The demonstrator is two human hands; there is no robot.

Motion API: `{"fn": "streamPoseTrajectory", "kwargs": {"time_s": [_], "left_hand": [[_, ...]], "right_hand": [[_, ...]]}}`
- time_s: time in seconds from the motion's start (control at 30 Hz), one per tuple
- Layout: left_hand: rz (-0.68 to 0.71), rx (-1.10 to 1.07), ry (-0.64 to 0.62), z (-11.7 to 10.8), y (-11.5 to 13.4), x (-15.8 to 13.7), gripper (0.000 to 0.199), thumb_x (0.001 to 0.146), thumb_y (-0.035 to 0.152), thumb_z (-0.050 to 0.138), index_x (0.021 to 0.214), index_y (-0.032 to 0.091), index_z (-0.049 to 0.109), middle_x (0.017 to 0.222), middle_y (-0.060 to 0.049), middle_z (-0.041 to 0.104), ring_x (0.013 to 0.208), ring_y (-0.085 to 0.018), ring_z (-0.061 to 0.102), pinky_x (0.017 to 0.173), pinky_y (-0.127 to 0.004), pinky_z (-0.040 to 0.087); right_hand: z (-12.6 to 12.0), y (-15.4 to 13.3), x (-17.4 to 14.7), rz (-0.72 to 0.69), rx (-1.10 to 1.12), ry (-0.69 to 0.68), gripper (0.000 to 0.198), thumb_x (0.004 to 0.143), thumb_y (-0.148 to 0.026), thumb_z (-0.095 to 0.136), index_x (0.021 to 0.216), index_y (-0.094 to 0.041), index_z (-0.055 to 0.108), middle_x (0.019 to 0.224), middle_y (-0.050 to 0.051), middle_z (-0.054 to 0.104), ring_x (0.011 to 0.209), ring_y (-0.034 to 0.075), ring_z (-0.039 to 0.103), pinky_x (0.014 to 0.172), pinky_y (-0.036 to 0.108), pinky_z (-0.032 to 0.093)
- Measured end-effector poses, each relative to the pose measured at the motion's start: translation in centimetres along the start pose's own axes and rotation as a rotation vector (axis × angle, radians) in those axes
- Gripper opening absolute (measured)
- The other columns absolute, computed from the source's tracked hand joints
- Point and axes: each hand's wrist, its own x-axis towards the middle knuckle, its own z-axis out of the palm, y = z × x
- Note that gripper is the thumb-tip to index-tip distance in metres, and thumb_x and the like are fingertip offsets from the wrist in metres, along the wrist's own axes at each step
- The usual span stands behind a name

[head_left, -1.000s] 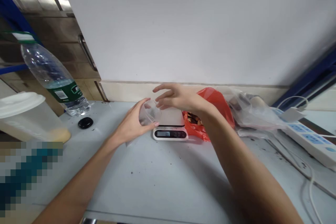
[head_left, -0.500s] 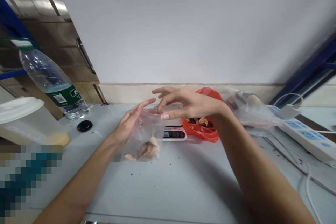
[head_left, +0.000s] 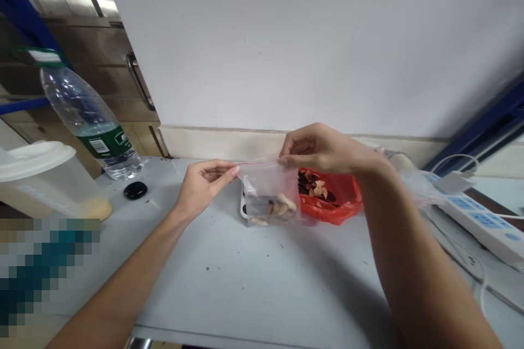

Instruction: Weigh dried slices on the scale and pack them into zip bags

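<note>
A clear zip-lock bag (head_left: 262, 182) with a red seal line hangs between my two hands. Pale and brown dried slices (head_left: 282, 207) lie at its bottom. My left hand (head_left: 207, 182) pinches the bag's upper left corner between thumb and fingers. The upper right corner is pinched by my right hand (head_left: 313, 148). Behind the bag sits a small white digital scale (head_left: 243, 204), mostly covered by it. To the right, close to my right hand, stands an open red plastic bag (head_left: 338, 210) holding dark and tan dried pieces (head_left: 315, 186).
At the left stand a large water bottle (head_left: 100, 125), a lidded translucent container (head_left: 45, 191) and a small black disc (head_left: 135, 191). Over on the right are a clear plastic bag (head_left: 417, 180), a white power strip (head_left: 483, 218) and cables (head_left: 458, 248). A wall (head_left: 262, 65) rises behind the table.
The zip-lock bag has moved right, in front of the scale, and its top edge is now stretched straight. My right hand has closed on its right corner, and my left hand pinches the left.
</note>
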Motion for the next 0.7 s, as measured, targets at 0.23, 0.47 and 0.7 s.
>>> {"fn": "streamPoseTrajectory", "kwargs": {"time_s": [0.23, 0.47, 0.7], "left_hand": [[0.147, 0.125, -0.028, 0.7, 0.6, -0.9, 0.017, 0.083, 0.036, 0.067, 0.081, 0.019, 0.067, 0.08, -0.004, 0.072, 0.075, -0.019, 0.069, 0.076, -0.031, 0.058], [0.228, 0.204, 0.001, 1.3, 0.9, -1.5, 0.014, 0.085, 0.033, 0.065, 0.08, 0.02, 0.066, 0.079, -0.003, 0.072, 0.071, -0.017, 0.065, 0.073, -0.032, 0.056], [0.264, 0.208, 0.013, 1.4, 0.8, -1.6, 0.011, 0.085, 0.03, 0.063, 0.079, 0.021, 0.064, 0.077, -0.003, 0.072, 0.07, -0.017, 0.064, 0.071, -0.03, 0.055]], "right_hand": [[0.8, -0.9, 0.3, -0.032, -0.138, 0.067, 0.02, 0.077, -0.036, 0.072, 0.085, -0.018, 0.067, 0.085, 0.004, 0.073, 0.076, 0.017, 0.067, 0.068, 0.03, 0.052], [3.3, -2.6, 1.0, -0.113, -0.276, -0.007, 0.023, 0.089, -0.04, 0.067, 0.09, -0.019, 0.077, 0.091, 0.005, 0.077, 0.08, 0.018, 0.068, 0.074, 0.031, 0.05], [4.1, -2.9, 1.1, -0.098, -0.354, 0.016, 0.013, 0.088, -0.016, 0.063, 0.087, -0.018, 0.076, 0.086, 0.004, 0.076, 0.078, 0.016, 0.066, 0.067, 0.028, 0.045]]}}
